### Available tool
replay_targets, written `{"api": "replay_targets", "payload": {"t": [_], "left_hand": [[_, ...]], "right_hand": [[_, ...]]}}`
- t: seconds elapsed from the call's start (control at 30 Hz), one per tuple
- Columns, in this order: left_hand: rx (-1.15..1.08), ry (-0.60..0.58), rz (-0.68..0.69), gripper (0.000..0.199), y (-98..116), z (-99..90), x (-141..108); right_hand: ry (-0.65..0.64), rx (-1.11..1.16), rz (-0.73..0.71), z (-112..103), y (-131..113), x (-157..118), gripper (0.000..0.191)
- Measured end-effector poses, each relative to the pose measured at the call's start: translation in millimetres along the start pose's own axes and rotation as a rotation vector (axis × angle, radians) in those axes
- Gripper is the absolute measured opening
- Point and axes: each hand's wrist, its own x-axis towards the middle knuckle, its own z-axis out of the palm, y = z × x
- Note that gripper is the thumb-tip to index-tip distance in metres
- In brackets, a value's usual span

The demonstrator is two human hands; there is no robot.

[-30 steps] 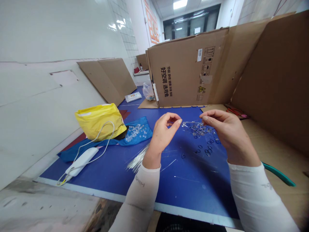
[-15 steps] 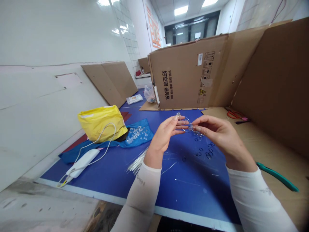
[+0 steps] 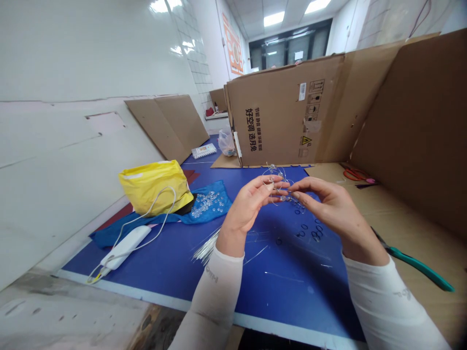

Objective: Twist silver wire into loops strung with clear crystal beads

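Above the blue table (image 3: 280, 291), my left hand (image 3: 255, 197) pinches a piece of thin wire strung with clear beads (image 3: 280, 173). Loops of the wire stand up over its fingers. My right hand (image 3: 324, 204) faces it and grips the wire between thumb and forefinger; the exact contact is partly hidden. On the table below lie several small dark rings (image 3: 302, 230). A bundle of thin straight wires (image 3: 206, 247) lies beside my left wrist. More clear beads (image 3: 207, 204) sit on a blue cloth (image 3: 223, 194) to the left.
A yellow bag (image 3: 155, 187) and a white power strip (image 3: 126, 245) with its cord are at the left. Green-handled pliers (image 3: 419, 267) and red scissors (image 3: 355, 174) lie on cardboard at the right. A large cardboard box (image 3: 280, 116) walls off the back.
My left fingers have curled in more around the beaded wire, and its loops now stand higher and turned differently. My right hand has shifted very slightly and keeps its pinch.
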Motion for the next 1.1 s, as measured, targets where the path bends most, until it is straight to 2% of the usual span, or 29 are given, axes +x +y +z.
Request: {"api": "replay_targets", "payload": {"t": [0.23,0.47,0.73,0.87,1.1], "left_hand": [[-0.012,-0.017,0.030,0.031,-1.0,-2.5,-1.0],[0.094,-0.027,0.041,0.025,-2.8,-2.7,-0.8],[0.204,-0.075,0.045,0.028,-4.8,1.1,-1.5],[0.217,-0.038,0.042,0.030,-5.1,2.5,-1.3],[0.225,0.099,0.056,0.019,-5.2,2.6,1.1]], "right_hand": [[-0.053,0.022,-0.011,-1.6,-1.6,0.1,0.014],[0.055,0.017,0.088,0.0,5.5,1.3,0.025],[0.015,0.088,0.089,4.4,7.1,3.5,0.017],[0.020,0.085,0.100,4.6,5.7,3.2,0.017],[0.059,0.059,0.176,3.0,0.7,3.1,0.020]]}}
